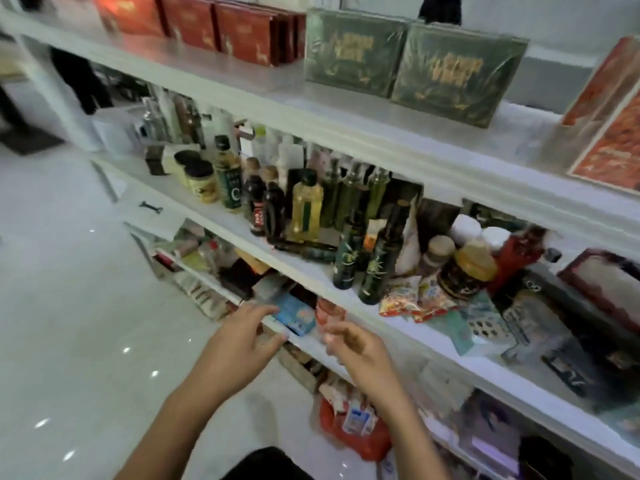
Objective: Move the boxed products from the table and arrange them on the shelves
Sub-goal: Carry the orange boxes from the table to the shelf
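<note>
A white shelf unit [346,133] runs across the view. On its third shelf down lies a small blue box [294,317] beside a red-pink box [329,311]. My left hand [242,344] reaches toward the blue box with relaxed fingers, its fingertips just short of it, holding nothing. Close in front of the red-pink box my right hand [356,351] hovers with loosely curled fingers, empty. Two green boxes [408,60] and several red boxes [214,26] stand on the top shelf.
The second shelf is crowded with bottles [304,206] and jars [467,271]. Orange boxes [609,133] lean at the top right. A red bag [353,434] of packets sits on the floor below. White tiled floor [69,306] spreads to the left.
</note>
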